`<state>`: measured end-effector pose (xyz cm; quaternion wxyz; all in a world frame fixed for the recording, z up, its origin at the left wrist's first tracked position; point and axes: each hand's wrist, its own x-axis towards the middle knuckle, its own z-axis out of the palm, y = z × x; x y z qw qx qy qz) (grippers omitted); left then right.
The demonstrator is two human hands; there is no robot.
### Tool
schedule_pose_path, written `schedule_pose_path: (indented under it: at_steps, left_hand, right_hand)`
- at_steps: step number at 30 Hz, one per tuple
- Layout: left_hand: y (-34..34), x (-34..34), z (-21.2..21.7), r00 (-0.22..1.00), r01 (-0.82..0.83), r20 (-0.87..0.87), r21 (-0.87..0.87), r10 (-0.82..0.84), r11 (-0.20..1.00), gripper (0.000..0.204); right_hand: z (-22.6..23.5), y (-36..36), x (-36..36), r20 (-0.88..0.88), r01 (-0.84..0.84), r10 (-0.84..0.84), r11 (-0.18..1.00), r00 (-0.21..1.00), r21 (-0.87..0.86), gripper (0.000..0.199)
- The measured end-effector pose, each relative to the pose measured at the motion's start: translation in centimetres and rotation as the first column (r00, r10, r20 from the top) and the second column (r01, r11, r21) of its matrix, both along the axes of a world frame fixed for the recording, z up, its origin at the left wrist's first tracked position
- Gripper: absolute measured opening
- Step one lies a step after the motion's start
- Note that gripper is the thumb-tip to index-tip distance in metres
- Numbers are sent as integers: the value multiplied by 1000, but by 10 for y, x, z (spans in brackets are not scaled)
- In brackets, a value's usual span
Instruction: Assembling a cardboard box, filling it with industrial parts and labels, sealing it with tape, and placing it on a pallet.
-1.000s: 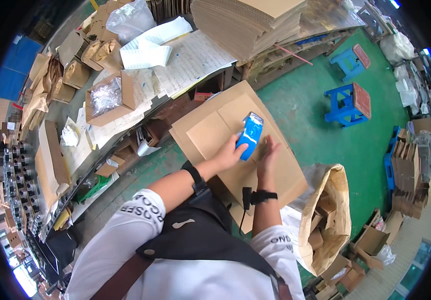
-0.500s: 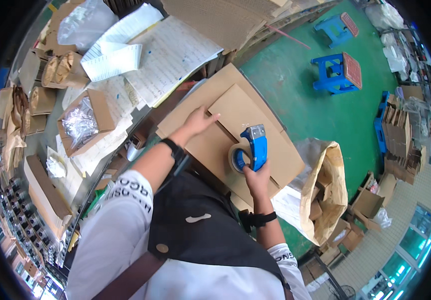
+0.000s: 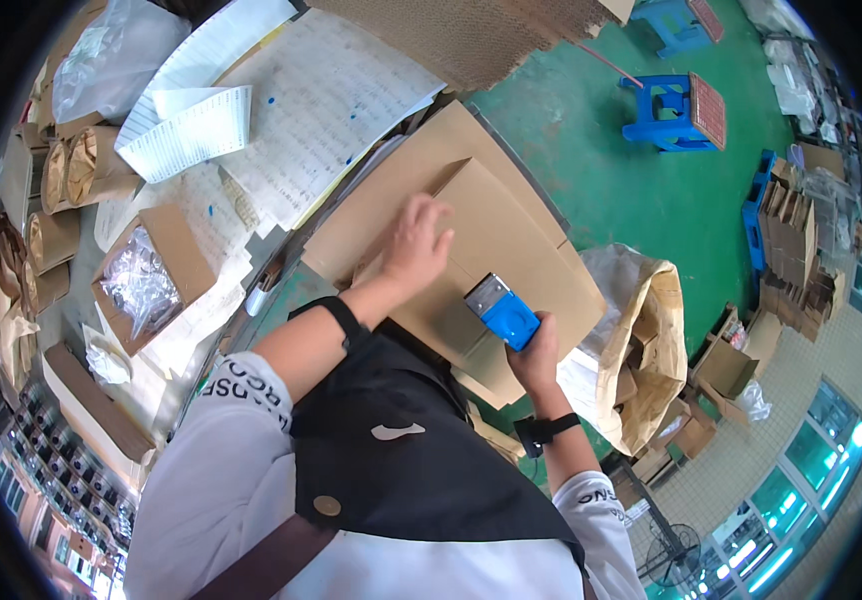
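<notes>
Lying at the centre of the frame, a cardboard box [image 3: 511,240] is pressed flat by the left hand [image 3: 416,245], whose fingers are spread open on its top flap. A blue tape dispenser [image 3: 502,312] is gripped tightly in the right hand [image 3: 539,358] and held against the box just right of centre, near the lower edge of the flap. The lower part of the box is hidden by the forearms and a black vest. To the right, a brown paper sack [image 3: 651,350] stands open — touching the box's side, as far as can be told. At upper right a blue stool [image 3: 676,100] is seen on the green floor [image 3: 591,170]. At left, an open carton of plastic bags [image 3: 146,275] lies among printed paper sheets [image 3: 321,110].
</notes>
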<state>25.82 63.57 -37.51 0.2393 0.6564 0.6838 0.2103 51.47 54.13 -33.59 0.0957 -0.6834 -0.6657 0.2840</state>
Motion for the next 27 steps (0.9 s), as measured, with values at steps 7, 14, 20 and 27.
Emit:
schedule_pose_path:
  at_steps: [7,14,20,27]
  left_hand:
    - [9,26,13,483,502,594,-790,643,353,45]
    - [9,12,-7,419,565,625,-747,659,351,29]
    - [-10,27,-30,529,389,651,-756,544,527,17]
    - [26,-58,-42,857,-183,423,-282,293,942,18]
  right_hand:
    - [-1,-1,2,-27,7,-7,1000,1000,-2,53]
    - [8,0,-7,-18,40,-41,997,999,-62,52]
    - [20,15,-16,183,-154,162,986,970,-54,47]
    - [49,90,-102,325,-392,469,877,821,-277,66]
